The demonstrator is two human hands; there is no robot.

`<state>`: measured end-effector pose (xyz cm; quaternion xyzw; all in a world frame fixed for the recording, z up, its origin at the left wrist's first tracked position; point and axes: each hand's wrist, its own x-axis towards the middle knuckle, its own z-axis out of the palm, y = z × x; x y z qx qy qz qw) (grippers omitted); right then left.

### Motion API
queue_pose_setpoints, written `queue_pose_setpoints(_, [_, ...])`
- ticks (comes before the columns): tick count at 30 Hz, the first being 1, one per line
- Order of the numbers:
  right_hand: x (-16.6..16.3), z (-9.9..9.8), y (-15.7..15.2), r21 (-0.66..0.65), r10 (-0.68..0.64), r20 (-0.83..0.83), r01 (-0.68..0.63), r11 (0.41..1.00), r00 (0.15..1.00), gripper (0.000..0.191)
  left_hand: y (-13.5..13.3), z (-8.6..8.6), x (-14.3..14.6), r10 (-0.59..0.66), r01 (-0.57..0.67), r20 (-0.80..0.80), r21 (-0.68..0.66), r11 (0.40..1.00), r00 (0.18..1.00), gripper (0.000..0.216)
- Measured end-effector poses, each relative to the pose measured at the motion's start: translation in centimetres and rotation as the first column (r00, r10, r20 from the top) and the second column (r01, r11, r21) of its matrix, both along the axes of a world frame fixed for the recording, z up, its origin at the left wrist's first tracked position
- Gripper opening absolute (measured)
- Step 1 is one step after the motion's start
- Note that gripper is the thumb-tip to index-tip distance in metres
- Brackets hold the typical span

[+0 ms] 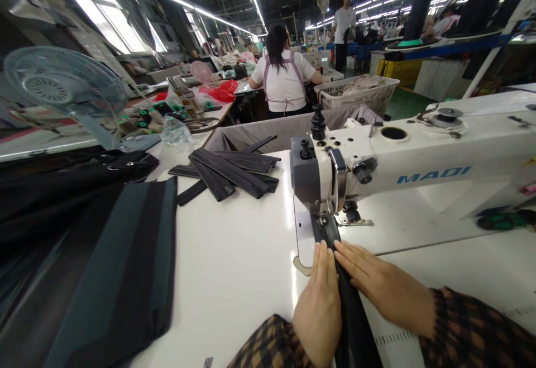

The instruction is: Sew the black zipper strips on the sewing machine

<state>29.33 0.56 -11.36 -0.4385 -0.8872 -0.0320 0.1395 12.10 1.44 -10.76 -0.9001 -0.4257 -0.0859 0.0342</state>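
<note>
A narrow black fabric strip runs from the lower edge up under the presser foot of a white MAQI sewing machine. My left hand lies flat on the strip's left side, fingers stretched toward the needle. On the strip's right side rests my right hand, also flat with fingers together and pointing at the foot. Both press the strip onto the white table. Checked brown sleeves cover my wrists.
A pile of black strips lies at the table's far side. Dark grey and black fabric panels cover the left. A desk fan stands far left. A person in white sits ahead beside a white basket.
</note>
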Motion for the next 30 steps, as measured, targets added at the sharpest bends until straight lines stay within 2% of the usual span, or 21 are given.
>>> queue_pose_setpoints(7, [-0.1, 0.2, 1.3, -0.023, 0.003, -0.071, -0.005, 1.0, 0.997, 0.053, 1.9, 1.3, 1.1, 0.022, -0.025, -0.074, -0.041, 0.999, 0.997, 0.055])
queue_pose_setpoints(11, [-0.2, 0.5, 1.8, -0.043, -0.027, -0.136, 0.022, 0.999, 0.99, 0.049, 3.0, 1.2, 1.7, 0.065, -0.067, -0.051, -0.035, 0.997, 0.997, 0.054])
queue_pose_setpoints(15, [-0.4, 0.8, 1.7, -0.038, -0.036, -0.17, 0.03, 0.999, 0.985, 0.047, 2.4, 1.4, 2.0, 0.108, -0.108, -0.014, -0.029, 0.994, 0.994, 0.048])
queue_pose_setpoints(17, [-0.4, 0.8, 1.2, -0.033, -0.025, -0.159, 0.02, 0.999, 0.987, 0.047, 1.0, 2.4, 2.0, 0.166, -0.164, 0.015, -0.083, 0.983, 0.986, 0.044])
queue_pose_setpoints(20, [-0.3, 0.6, 0.3, -0.024, -0.013, -0.141, 0.01, 1.0, 0.99, 0.046, -1.4, 4.3, 2.2, 0.263, -0.236, 0.086, -0.245, 0.94, 0.961, 0.044])
queue_pose_setpoints(23, [-0.2, 0.5, -0.6, -0.017, -0.03, -0.131, 0.028, 0.999, 0.991, 0.045, -2.3, 5.6, 2.6, 0.356, -0.32, 0.046, -0.346, 0.882, 0.933, 0.049])
queue_pose_setpoints(26, [-0.4, 0.6, -1.3, -0.022, -0.039, -0.125, 0.037, 0.999, 0.991, 0.044, -1.8, 5.7, 2.8, 0.351, -0.334, -0.024, -0.373, 0.865, 0.936, 0.052])
queue_pose_setpoints(30, [-0.8, 0.5, -1.7, 0.001, -0.048, -0.134, 0.049, 0.999, 0.99, 0.047, -1.0, 5.2, 2.6, 0.33, -0.254, 0.116, -0.421, 0.871, 0.937, 0.045])
